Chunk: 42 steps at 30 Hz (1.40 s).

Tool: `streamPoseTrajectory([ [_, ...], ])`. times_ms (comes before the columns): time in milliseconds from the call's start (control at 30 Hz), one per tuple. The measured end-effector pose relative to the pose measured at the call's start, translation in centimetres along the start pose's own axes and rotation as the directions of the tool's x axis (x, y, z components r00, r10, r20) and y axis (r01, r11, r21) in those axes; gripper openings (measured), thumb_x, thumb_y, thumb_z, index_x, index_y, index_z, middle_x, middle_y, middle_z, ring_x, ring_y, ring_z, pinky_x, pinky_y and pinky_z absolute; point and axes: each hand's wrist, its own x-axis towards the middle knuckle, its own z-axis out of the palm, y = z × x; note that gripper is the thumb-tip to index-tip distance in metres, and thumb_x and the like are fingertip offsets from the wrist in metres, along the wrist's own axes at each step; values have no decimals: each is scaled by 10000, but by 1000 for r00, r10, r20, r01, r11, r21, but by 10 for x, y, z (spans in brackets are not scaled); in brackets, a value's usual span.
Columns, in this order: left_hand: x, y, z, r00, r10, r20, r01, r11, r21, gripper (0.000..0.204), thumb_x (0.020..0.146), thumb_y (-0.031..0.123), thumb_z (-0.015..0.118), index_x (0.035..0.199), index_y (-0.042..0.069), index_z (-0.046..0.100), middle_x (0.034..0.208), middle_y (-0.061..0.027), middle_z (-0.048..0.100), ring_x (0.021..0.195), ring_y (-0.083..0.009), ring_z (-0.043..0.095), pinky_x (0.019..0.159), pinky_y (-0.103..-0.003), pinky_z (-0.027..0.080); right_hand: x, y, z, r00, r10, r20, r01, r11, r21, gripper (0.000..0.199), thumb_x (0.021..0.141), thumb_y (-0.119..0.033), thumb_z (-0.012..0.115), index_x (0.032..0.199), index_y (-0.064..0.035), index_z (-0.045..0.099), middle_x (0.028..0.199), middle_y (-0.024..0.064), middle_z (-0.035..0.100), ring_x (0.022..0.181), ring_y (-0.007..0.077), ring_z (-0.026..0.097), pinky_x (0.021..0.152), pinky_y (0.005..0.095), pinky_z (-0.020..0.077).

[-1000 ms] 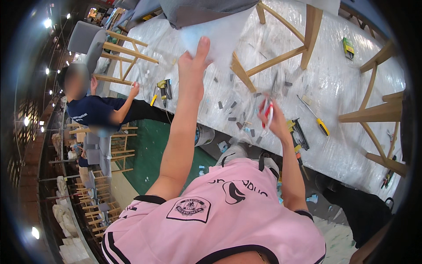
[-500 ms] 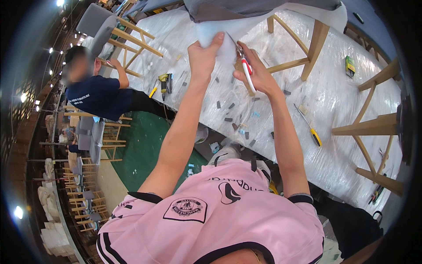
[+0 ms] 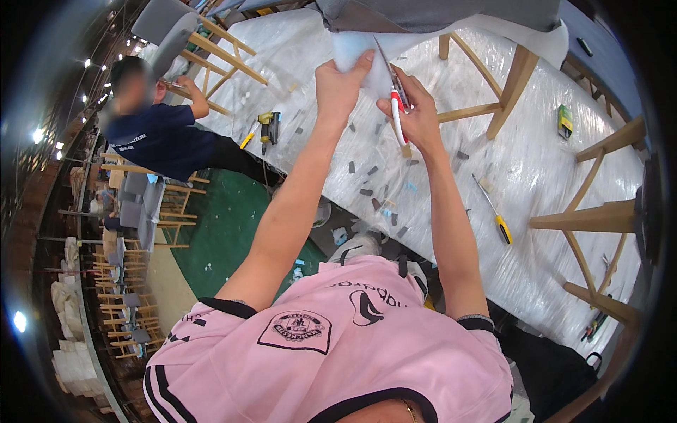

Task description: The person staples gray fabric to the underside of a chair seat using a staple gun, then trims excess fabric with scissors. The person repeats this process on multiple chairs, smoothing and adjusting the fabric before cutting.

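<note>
A chair with a grey upholstered seat (image 3: 437,15) and wooden legs (image 3: 513,88) stands at the far side of the table. Thin white sheet material (image 3: 352,48) hangs from the lower edge of its seat. My left hand (image 3: 340,88) pinches that sheet between thumb and fingers, just left of the blades. In my right hand (image 3: 421,113) is a pair of scissors (image 3: 397,116) with red and white handles. Its blades point up and away, against the sheet below the seat. How far the blades are apart I cannot tell.
Plastic film covers the table (image 3: 437,183), with dark scraps strewn over it. A yellow-handled screwdriver (image 3: 502,229), a green and yellow box (image 3: 565,121) and a staple gun (image 3: 268,130) lie there. Another chair (image 3: 592,216) is at right. A co-worker (image 3: 159,141) stands left, by a grey chair (image 3: 166,28).
Both hands, the scissors and the sheet sit slightly further right in view. The scissors' blades now reach higher along the sheet toward the seat. My left hand keeps its pinch.
</note>
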Motion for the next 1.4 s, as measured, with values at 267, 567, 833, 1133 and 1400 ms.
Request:
streamPoseTrajectory([
  [267, 1, -2, -2, 997, -70, 22, 71, 995, -73, 421, 861, 314, 854, 1049, -47, 745, 962, -121, 757, 849, -157, 693, 756, -299, 539, -4, 12, -4, 1000, 27, -6, -27, 998, -55, 616, 814, -301, 882, 1258, 68, 668, 843, 68, 674, 704, 117, 558, 664, 271, 489],
  [567, -14, 33, -7, 860, -283, 424, 510, 496, -703, 423, 911, 233, 792, 1241, 30, 621, 1175, -70, 702, 1084, -229, 682, 1024, -439, 530, 19, -30, -102, 930, 143, 337, -43, 957, -288, 809, 849, -701, 709, 1356, -73, 654, 976, 69, 697, 799, 137, 612, 718, 326, 527],
  [833, 24, 31, -54, 807, 4, 590, 575, 223, -788, 403, 972, 127, 611, 1371, 68, 596, 1272, -157, 695, 1185, -276, 668, 1094, -453, 471, 64, -133, -140, 673, 419, 610, -91, 865, -494, 756, 916, -736, 595, 1194, -40, 692, 773, 16, 579, 731, 119, 590, 629, 278, 460],
  [1133, 0, 52, -28, 766, -161, 623, 588, 567, -577, 568, 1005, 447, 627, 1364, 12, 561, 1333, -165, 649, 1252, -320, 617, 1117, -483, 474, 44, -132, -161, 625, 444, 642, -218, 889, -402, 693, 961, -627, 608, 1295, -22, 663, 826, 15, 622, 704, 112, 597, 595, 266, 486],
  [1400, -2, 14, 2, 973, -125, 195, 202, 869, -452, 440, 947, 287, 765, 1283, 41, 625, 1218, -66, 685, 1124, -206, 654, 1009, -396, 524, 75, -152, -159, 693, 420, 585, -52, 839, -541, 766, 900, -659, 680, 1296, -3, 663, 888, 54, 661, 735, 137, 601, 627, 292, 510],
])
